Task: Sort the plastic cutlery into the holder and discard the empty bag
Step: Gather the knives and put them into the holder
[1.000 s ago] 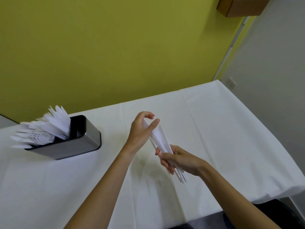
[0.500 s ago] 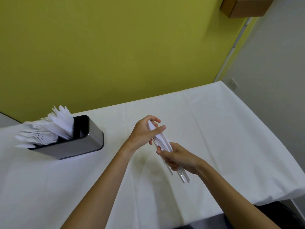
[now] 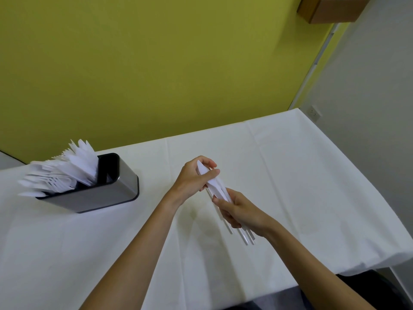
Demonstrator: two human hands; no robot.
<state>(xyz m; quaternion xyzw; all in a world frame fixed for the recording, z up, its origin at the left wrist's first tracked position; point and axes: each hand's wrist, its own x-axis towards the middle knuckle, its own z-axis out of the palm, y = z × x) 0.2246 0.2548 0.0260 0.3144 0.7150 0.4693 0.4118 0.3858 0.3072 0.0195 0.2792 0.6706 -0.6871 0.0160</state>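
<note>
A small bundle of white plastic knives [image 3: 218, 190] is held above the middle of the table. My right hand [image 3: 240, 211] grips the bundle around its handles, whose ends stick out below the hand. My left hand [image 3: 194, 179] pinches the blade end of the bundle between thumb and fingers. At the left stands a steel cutlery holder [image 3: 100, 193] with a black inside. Its left part is packed with white plastic cutlery [image 3: 60, 175] fanning out to the left; its right compartment looks empty. No bag is in view.
The table wears a white cloth [image 3: 301, 175] and stands against a yellow-green wall. Its right edge drops off near a grey wall with a socket [image 3: 314, 113]. A brown box [image 3: 333, 8] hangs high on the right.
My left hand has closed from loosely curled over the blade tips to pinching them. Both hands and the bundle stay in about the same place.
</note>
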